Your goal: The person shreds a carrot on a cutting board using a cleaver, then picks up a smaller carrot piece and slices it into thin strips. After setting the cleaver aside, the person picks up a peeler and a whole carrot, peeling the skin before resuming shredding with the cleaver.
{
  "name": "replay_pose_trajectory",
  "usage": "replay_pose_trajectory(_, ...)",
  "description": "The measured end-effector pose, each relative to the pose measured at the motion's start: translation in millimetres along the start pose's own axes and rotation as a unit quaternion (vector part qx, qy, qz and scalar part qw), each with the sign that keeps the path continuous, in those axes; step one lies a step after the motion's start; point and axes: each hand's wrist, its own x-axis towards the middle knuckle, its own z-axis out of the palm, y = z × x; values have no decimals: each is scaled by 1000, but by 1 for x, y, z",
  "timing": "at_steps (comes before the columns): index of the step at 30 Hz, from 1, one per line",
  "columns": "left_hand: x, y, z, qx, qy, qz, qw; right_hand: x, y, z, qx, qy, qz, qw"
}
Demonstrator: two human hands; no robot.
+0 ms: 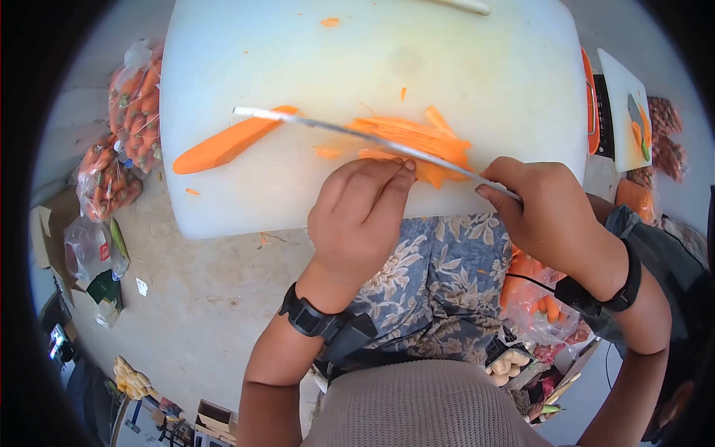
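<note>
A white cutting board [320, 67] lies in front of me. In my right hand [544, 205] is a long knife [328, 125], its blade slanting up to the left over a pile of sliced carrot [417, 138]. My left hand [365, 205] presses with bent, closed fingers on carrot at the pile's near edge, just beside the blade; the fingers partly hide the piece under them. A peeled carrot piece [227, 145] rests to the left, near the knife's tip.
Bags of carrots [138, 119] stand left of the board. On the right is another board [622, 112] with a knife, near an orange basket [590, 104]. Part of another person [670, 298] shows at the right, and a carrot bag [540, 298] lies beside my lap.
</note>
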Motion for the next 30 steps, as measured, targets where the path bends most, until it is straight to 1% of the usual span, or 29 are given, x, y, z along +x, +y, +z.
replay_pose_trajectory(2, 1, -3, 4, -22, 29, 13, 999, -4, -4, -5, -9, 3, 3, 1000)
replay_pose_trajectory(7, -2, -3, -2, -6, 25, 15, 1000, -19, -17, -21, -44, -11, -7, 999)
replay_pose_trajectory(9, -3, -4, -1, -10, 20, 6, 1000, -20, -19, -22, -61, -53, 18, 997)
replay_pose_trajectory(12, -4, -5, -1, -4, 23, 14, 1000, -20, -14, -21, -44, -38, 1, 998)
replay_pose_trajectory(16, -1, -2, -5, -6, 7, 0, 1000, -12, -13, -22, -45, -51, -2, 998)
replay_pose_trajectory(19, 0, -2, -4, -12, 2, 1, 1000, 2, -12, -15, -21, -72, 6, 997)
replay_pose_trajectory(22, 3, -3, 0, -21, 21, 13, 999, 6, -7, -4, -1, -37, -7, 999)
replay_pose_trajectory(24, 1, -3, 2, -25, 33, 20, 999, 5, -8, -2, 32, 10, -15, 999)
replay_pose_trajectory(26, -1, -3, 4, -50, 32, 9, 998, 2, -12, -5, 28, 15, -14, 999)
replay_pose_trajectory(28, 0, -2, 1, -41, 33, 11, 999, -5, -17, -10, 25, 16, -12, 999)
replay_pose_trajectory(30, 0, -3, -1, -33, 36, 16, 999, -14, -22, -17, -13, 26, -21, 999)
